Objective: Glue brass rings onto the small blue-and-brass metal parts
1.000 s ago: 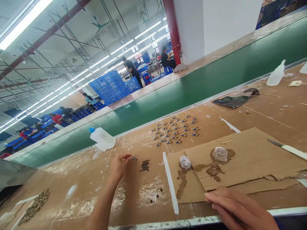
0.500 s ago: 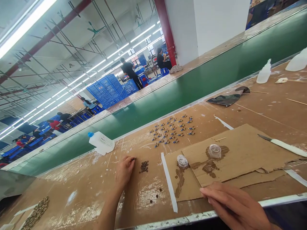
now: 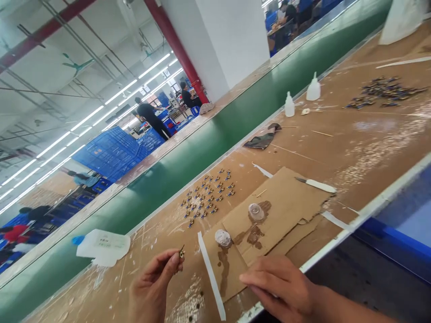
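Note:
My left hand [image 3: 153, 287] is raised a little above the brown table and pinches a small dark metal piece [image 3: 182, 252] between thumb and fingertips. My right hand [image 3: 279, 287] lies flat, fingers stretched out, on the near edge of a stained cardboard sheet [image 3: 283, 202]. Two small clear caps [image 3: 256, 211] [image 3: 222, 237] sit on that cardboard amid dark glue stains. Beyond them several tiny blue and gold pieces [image 3: 207, 195] lie in neat rows. A white strip [image 3: 210, 273] lies between my hands.
A white bottle with a blue cap [image 3: 101, 246] lies on its side at the left. A white-handled knife [image 3: 316, 184] rests on the cardboard. Two upright squeeze bottles [image 3: 289, 105] [image 3: 313, 89], a dark cloth [image 3: 261, 140] and another heap of pieces [image 3: 384, 92] lie farther right. A green conveyor belt [image 3: 202, 152] runs behind; other people work in the background.
My left hand has lifted from the small dark heap with one piece pinched in it. The view has swung right and tilted. My right hand stays on the cardboard.

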A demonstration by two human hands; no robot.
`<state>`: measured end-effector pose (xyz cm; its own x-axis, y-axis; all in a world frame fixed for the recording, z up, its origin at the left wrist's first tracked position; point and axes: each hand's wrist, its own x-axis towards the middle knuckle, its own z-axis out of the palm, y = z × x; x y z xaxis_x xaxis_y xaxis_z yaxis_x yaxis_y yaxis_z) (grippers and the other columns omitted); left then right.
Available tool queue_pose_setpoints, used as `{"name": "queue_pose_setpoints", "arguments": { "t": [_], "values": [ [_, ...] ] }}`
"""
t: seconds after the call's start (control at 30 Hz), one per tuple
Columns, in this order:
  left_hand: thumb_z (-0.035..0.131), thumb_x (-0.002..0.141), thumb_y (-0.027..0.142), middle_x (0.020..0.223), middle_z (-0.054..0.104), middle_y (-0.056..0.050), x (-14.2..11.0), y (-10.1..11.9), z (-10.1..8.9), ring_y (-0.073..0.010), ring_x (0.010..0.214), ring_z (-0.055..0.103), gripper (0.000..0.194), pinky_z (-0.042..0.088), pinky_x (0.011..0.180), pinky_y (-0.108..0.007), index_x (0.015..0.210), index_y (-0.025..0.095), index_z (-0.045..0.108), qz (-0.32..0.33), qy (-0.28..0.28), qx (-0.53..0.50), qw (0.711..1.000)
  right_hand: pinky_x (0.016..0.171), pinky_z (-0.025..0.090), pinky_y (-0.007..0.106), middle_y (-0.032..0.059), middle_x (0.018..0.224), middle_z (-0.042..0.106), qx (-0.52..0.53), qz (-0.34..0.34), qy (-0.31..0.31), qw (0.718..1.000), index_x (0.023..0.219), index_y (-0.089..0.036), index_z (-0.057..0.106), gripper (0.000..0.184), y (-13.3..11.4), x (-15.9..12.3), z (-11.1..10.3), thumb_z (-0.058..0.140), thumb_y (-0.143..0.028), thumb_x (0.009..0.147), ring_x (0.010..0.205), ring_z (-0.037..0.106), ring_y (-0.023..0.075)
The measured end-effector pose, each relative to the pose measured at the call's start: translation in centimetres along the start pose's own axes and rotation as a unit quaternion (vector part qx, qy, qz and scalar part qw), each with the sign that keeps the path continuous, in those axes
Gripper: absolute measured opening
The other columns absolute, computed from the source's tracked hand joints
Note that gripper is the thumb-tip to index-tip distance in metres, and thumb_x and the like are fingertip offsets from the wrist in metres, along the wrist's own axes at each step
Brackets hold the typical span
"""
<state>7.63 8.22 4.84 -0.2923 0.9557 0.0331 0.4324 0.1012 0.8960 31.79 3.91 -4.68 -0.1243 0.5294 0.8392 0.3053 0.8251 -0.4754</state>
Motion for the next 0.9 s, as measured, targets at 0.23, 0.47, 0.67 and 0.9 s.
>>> {"name": "queue_pose_setpoints", "arguments": {
  "t": [0.23, 0.47, 0.67, 0.9],
  "values": [
    [0.078, 0.048, 0.049, 0.070, 0.071, -0.003, -0.7, 4.2, 6.2, -0.0212, 0.069, 0.065, 0.035, 0.055, 0.069, -0.029, 0.071, 0.023, 0.073, 0.054, -0.086, 0.077, 0.992, 0.054, 0.040, 0.019, -0.0004, 0.067, 0.057, -0.053, -0.006, 0.015, 0.998, 0.095, -0.015, 0.058, 0.016, 0.4, 0.5, -0.2, 0.045, -0.014, 0.085, 0.059, 0.050, 0.0079],
    [0.063, 0.066, 0.048, 0.076, 0.071, 0.001, -0.1, 6.9, 12.4, -0.0212, 0.078, 0.065, 0.023, 0.050, 0.069, -0.029, 0.071, 0.027, 0.071, 0.215, -0.155, 0.253, 0.931, 0.044, 0.031, 0.019, -0.0040, 0.057, 0.046, -0.075, -0.026, 0.075, 0.994, 0.084, -0.017, 0.058, 0.013, 1.4, 0.4, 0.7, 0.045, -0.015, 0.083, 0.050, 0.040, 0.0071],
    [0.058, 0.073, 0.042, 0.068, 0.069, 0.003, 0.6, 8.3, 15.1, -0.0175, 0.066, 0.063, 0.019, 0.045, 0.064, -0.027, 0.069, 0.027, 0.069, 0.305, -0.178, 0.336, 0.873, 0.043, 0.030, 0.019, -0.0049, 0.055, 0.043, -0.081, -0.016, 0.103, 0.991, 0.071, -0.017, 0.053, 0.014, 1.9, 0.3, 1.3, 0.044, -0.017, 0.083, 0.049, 0.040, 0.0065],
    [0.056, 0.069, 0.045, 0.066, 0.070, 0.001, 0.2, 9.5, 16.5, -0.0203, 0.065, 0.064, 0.022, 0.045, 0.063, -0.030, 0.066, 0.027, 0.068, 0.311, -0.179, 0.378, 0.854, 0.044, 0.032, 0.019, -0.0051, 0.055, 0.044, -0.069, 0.006, 0.095, 0.993, 0.073, -0.018, 0.053, 0.010, 2.2, 0.1, 1.7, 0.048, -0.020, 0.081, 0.049, 0.042, 0.0065]
  ]
}}
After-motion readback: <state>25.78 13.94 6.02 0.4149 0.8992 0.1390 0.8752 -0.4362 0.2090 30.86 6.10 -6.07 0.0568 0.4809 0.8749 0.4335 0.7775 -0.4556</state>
